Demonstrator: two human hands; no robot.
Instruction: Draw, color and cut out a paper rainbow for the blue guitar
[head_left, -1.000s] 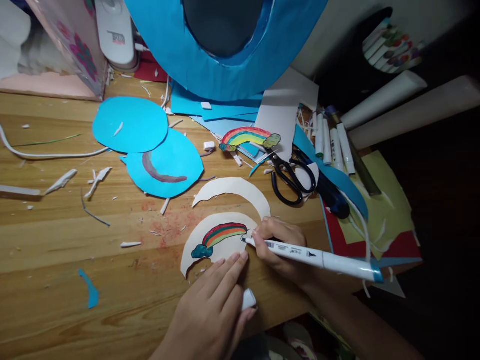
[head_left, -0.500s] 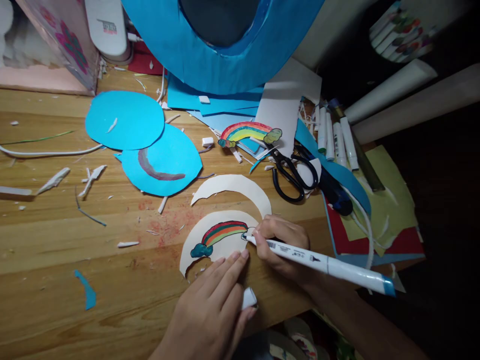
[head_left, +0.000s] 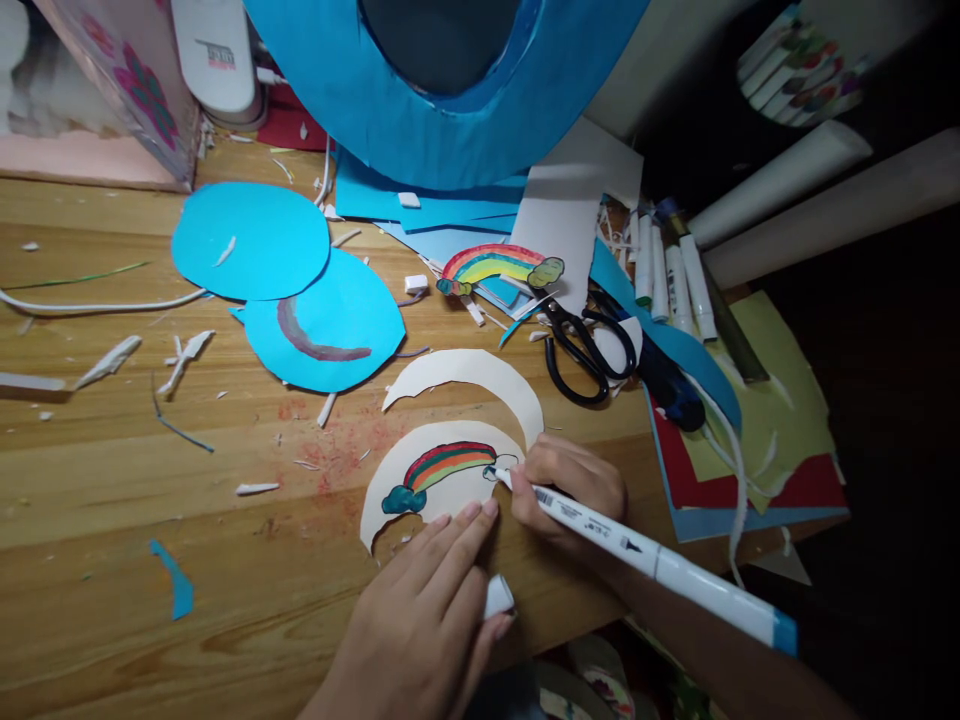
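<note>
In my right hand [head_left: 566,485] is a white marker [head_left: 660,560] with a blue end, held like a pen. Its tip touches the small outlined cloud [head_left: 501,466] at the right end of a drawn rainbow [head_left: 450,463]. The rainbow is on a cream crescent-shaped paper [head_left: 394,467]; its left cloud [head_left: 403,499] is filled in teal. Several fingers of my left hand [head_left: 424,600] lie stretched over the paper's lower edge. A white marker cap [head_left: 497,597] sits between that hand's thumb and a bent finger.
Another cream paper strip [head_left: 472,365] lies just above. Black-handled scissors [head_left: 581,350], a cut-out rainbow [head_left: 499,262] and several markers [head_left: 675,280] are at the right. Blue paper ovals [head_left: 251,240] lie left, among scraps. A large blue ring [head_left: 450,135] stands at the back.
The marker's rear end has swung down a little, and my right hand has shifted slightly right. Dark colour shows in the small right cloud. My left hand stays in place.
</note>
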